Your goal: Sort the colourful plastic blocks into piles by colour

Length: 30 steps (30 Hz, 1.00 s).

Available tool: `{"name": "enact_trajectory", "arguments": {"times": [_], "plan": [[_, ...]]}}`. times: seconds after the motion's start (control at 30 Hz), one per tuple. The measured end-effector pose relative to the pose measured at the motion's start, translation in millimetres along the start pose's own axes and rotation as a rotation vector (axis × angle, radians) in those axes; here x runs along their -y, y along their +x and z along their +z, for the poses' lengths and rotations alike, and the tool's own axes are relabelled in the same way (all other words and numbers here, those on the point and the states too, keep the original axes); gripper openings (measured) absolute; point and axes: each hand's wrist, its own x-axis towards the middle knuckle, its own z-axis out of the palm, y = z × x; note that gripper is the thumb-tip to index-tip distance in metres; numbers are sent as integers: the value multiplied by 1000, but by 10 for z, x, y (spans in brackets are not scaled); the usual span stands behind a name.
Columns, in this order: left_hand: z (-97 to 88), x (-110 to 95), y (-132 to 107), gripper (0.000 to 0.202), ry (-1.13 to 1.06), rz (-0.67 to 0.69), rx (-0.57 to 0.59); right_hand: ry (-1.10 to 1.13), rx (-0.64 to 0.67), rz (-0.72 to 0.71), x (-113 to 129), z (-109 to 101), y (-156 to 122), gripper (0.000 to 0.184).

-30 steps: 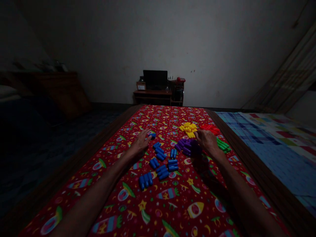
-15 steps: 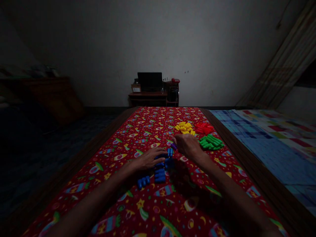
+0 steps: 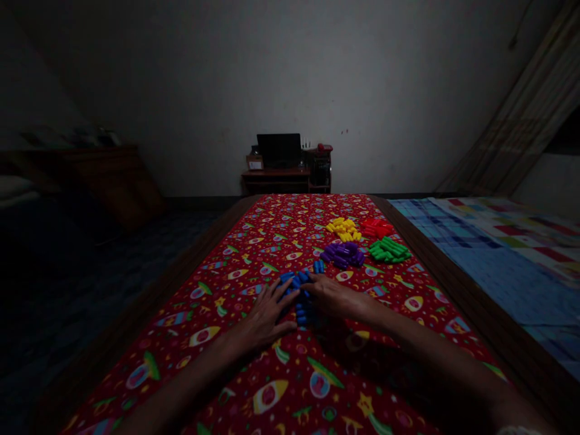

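A pile of blue plastic pegs [image 3: 299, 284] lies on the red rocket-print cloth [image 3: 290, 368]. My left hand [image 3: 267, 311] lies flat with fingers spread against the pile's left side. From the right, my right hand [image 3: 330, 295] presses against the same pegs, fingers stretched out. Several blue pegs are hidden between and under the two hands. Farther away sit separate heaps of purple pegs [image 3: 343, 255], yellow pegs [image 3: 343, 229], red pegs [image 3: 377, 227] and green pegs [image 3: 388, 250].
The cloth covers a long surface with a wooden edge [image 3: 453, 266] on the right. A checked blanket [image 3: 498, 241] lies beyond it. A small desk with a dark monitor [image 3: 278, 150] stands against the far wall. The room is dim.
Both hands have come back toward me and closed in on the blue pegs from either side, pushing the scattered ones together. The right hand has left the purple heap.
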Motion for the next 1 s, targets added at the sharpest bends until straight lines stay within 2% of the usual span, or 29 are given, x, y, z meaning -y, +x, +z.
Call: {"name": "enact_trajectory", "arguments": {"times": [0.1,0.23,0.33,0.4,0.47,0.53,0.63,0.73,0.8,0.87,0.93,1.0], "plan": [[76,87,140,55,-4,-22,-81,47,-38,113,46,-69,-141,31],[118,287,382,52,-59,-30,-146,59,-69,310,30,-247,-383,22],[120,379,525,51,-119,-24,-220,-37,-113,414,-58,-405,-637,29],[121,387,588,50,-149,-21,-290,-114,-107,525,-142,-511,-828,34],[129,362,620,48,-172,-56,-346,-184,-84,645,-226,-606,-995,31],[139,323,622,47,-196,-107,-371,-234,-73,703,-286,-672,-1090,27],[147,276,590,44,-207,-127,-401,-282,-160,619,-260,-671,-1017,28],[150,246,538,40,-164,-78,-424,-227,-240,381,-28,-498,-713,28],[147,220,499,39,-127,-41,-426,-120,-175,185,210,-299,-478,28],[132,181,459,39,-93,-12,-418,-78,-31,34,427,-80,-298,37],[98,130,421,39,-54,-16,-420,-105,51,-38,536,103,-216,34],[55,79,390,40,3,-52,-423,-143,55,-32,495,200,-228,28]]}}
